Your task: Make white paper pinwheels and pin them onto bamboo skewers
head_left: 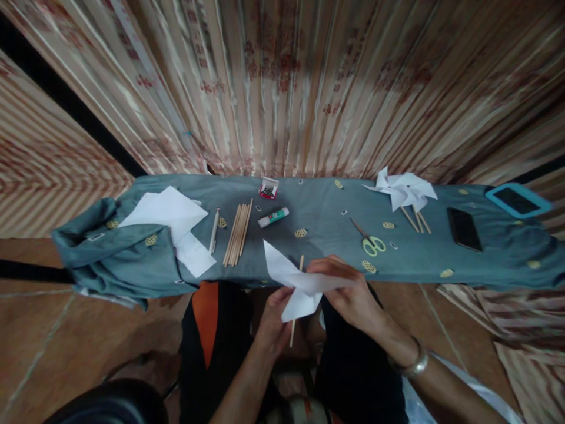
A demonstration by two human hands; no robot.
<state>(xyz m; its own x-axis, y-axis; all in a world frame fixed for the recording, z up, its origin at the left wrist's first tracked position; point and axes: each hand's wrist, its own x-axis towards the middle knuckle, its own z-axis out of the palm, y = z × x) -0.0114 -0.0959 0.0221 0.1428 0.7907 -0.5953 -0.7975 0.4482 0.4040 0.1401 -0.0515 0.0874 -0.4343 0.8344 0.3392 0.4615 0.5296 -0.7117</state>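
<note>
Centrally, at the near edge of a low table draped in a teal cloth [309,206], I see two bare hands working just above the person's lap. The left hand [276,321] pinches the lower edge of a folded white paper [286,272], and a thin wooden stick [292,335] runs upright behind the sheet, seemingly caught in the same pinch so both stay aligned. The right hand [348,294] curls over the paper's right part with its fingers pressed down on it, probably to hold a fold flat; I cannot see its thumb.

Supplies sit within reach on the cloth. To the left lie loose white sheets [170,215], a pen [213,231] and a bundle of sticks [237,234]. A glue stick [272,217] and a small red box [268,188] lie farther back. To the right are green-handled scissors [369,241], white paper pinwheels [401,189], a black phone [463,228] and a blue-cased tablet [517,200], likely set aside there out of the way.
</note>
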